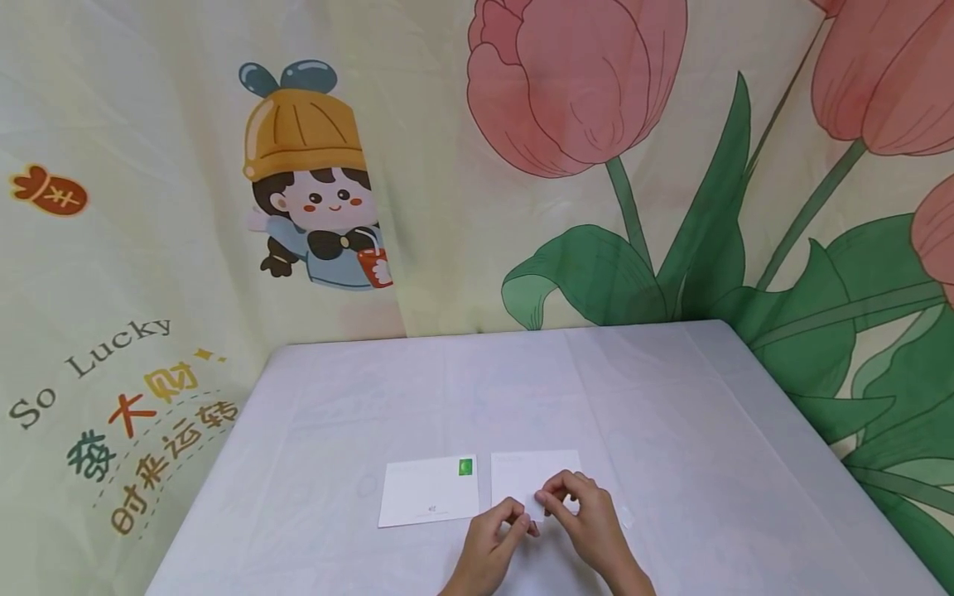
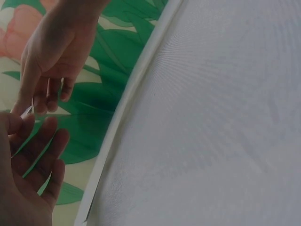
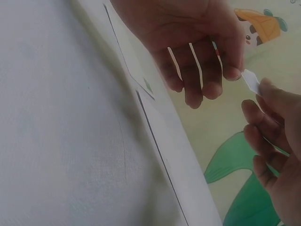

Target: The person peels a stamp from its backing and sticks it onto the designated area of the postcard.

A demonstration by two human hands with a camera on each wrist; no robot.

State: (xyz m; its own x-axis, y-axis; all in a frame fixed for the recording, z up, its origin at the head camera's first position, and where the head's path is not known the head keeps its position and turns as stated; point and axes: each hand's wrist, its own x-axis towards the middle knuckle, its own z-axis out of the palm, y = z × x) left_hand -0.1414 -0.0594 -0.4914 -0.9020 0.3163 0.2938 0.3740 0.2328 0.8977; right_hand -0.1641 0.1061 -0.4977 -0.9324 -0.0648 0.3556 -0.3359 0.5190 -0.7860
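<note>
Two white cards lie side by side on the table. The left card (image 1: 421,495) bears a green stamp (image 1: 465,467) in its upper right corner and small print near its lower edge. My right hand (image 1: 585,520) hovers over the right card (image 1: 514,473) and hides part of it. Between the thumb and index finger of that hand is a small white piece of paper (image 3: 251,82). My left hand (image 1: 495,540) pinches the opposite edge of this piece, below and left of the right hand. Its other fingers hang loosely curled. Whatever is on the piece's other face is hidden.
A white cloth covers the table (image 1: 358,397). Behind it hangs a curtain (image 1: 432,165) printed with tulips, a cartoon figure and lettering. Something faint and translucent (image 1: 626,515) lies right of my right hand; its kind cannot be made out.
</note>
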